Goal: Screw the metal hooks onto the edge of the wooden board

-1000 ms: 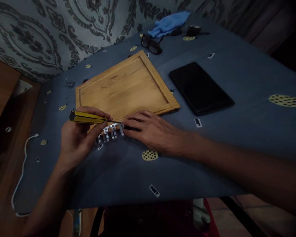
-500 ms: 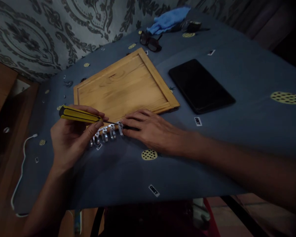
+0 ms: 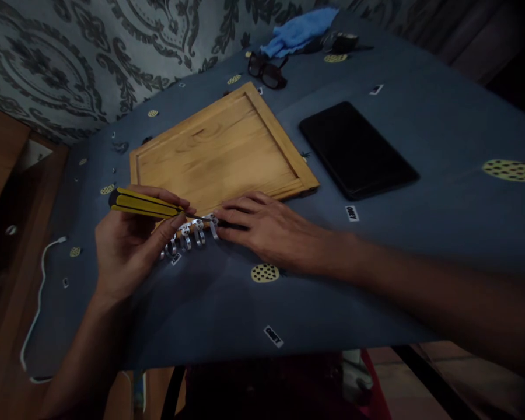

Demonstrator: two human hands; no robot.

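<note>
My left hand (image 3: 129,248) is closed round a yellow and black screwdriver (image 3: 146,204), its shaft pointing right toward a row of silver metal hooks (image 3: 185,232). The hooks lie along the near edge of a wooden panel (image 3: 210,157) with a raised frame. The screwdriver's tip meets the rightmost hook, beside my right fingertips. My right hand (image 3: 266,233) rests at that end, its fingertips on or beside the hook and the panel's edge; what they pinch, if anything, is hidden.
A black tablet (image 3: 359,150) lies right of the panel. Behind are sunglasses (image 3: 266,71), a blue cloth (image 3: 300,34) and a dark object (image 3: 343,42). A white cable (image 3: 41,297) runs down the left side. Small metal parts (image 3: 120,147) sit at the back left of the table.
My left hand and the screwdriver handle have shifted slightly to the right. My right hand stays at the rightmost hook.
</note>
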